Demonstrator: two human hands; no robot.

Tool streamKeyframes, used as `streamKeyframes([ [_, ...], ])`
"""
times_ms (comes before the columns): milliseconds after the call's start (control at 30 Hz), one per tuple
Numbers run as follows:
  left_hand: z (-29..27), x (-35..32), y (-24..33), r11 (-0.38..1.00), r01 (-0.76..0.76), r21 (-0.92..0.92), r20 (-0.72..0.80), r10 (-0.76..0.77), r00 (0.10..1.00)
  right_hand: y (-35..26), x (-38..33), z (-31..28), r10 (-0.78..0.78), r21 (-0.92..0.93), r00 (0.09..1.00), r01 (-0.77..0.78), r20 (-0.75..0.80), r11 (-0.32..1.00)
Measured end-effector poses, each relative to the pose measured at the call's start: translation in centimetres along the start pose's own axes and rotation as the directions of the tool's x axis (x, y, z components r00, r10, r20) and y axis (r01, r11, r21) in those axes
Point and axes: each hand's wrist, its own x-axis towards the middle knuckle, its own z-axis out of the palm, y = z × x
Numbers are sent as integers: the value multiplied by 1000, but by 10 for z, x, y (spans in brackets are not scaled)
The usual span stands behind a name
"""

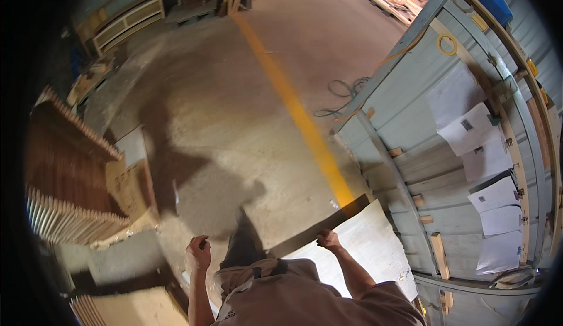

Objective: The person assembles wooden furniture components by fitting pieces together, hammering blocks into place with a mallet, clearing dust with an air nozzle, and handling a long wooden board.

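My left hand (pixel 199 252) is raised in front of me on the left, with its fingers curled in. Nothing sticks out of it. To the right, my right hand (pixel 329 239) is also curled closed, and its fingertips look dark. No object shows in it. Behind and below that hand, a pale flat board (pixel 375 235) appears, partly covered by my right arm and shirt. Neither hand visibly touches anything. One dark trouser leg (pixel 240 241) shows between my hands, above the concrete floor (pixel 234 150).
Stacked brown wooden panels (pixel 70 156) stand at left, with more boards (pixel 126 305) below. A yellow line (pixel 293 106) crosses the floor. On the right, a metal wall (pixel 404 123) carries clipped paper sheets (pixel 472 129). A coiled cable (pixel 343 91) lies beside it.
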Motion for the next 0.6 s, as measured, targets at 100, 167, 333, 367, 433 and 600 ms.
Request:
streamKeyframes([
  [100,48,96,9,999,-31,-39,122,36,992,-11,63,-22,74,83,993,-67,-94,994],
  [167,69,167,17,995,-83,-57,162,91,983,-43,87,-34,151,-34,976,-158,-155,987],
  [333,137,349,120,939,-278,-202,266,326,907,-30,99,-58,563,232,826,-546,-10,805],
  [367,154,385,151,921,-325,-216,300,379,875,-26,104,-63,594,272,804,-569,-13,776],
  [433,171,446,205,892,-391,-228,347,449,823,-73,120,-72,653,424,757,-595,11,683],
  [600,275,559,356,779,-418,-467,469,619,630,-105,159,-77,756,611,653,-618,48,495],
])
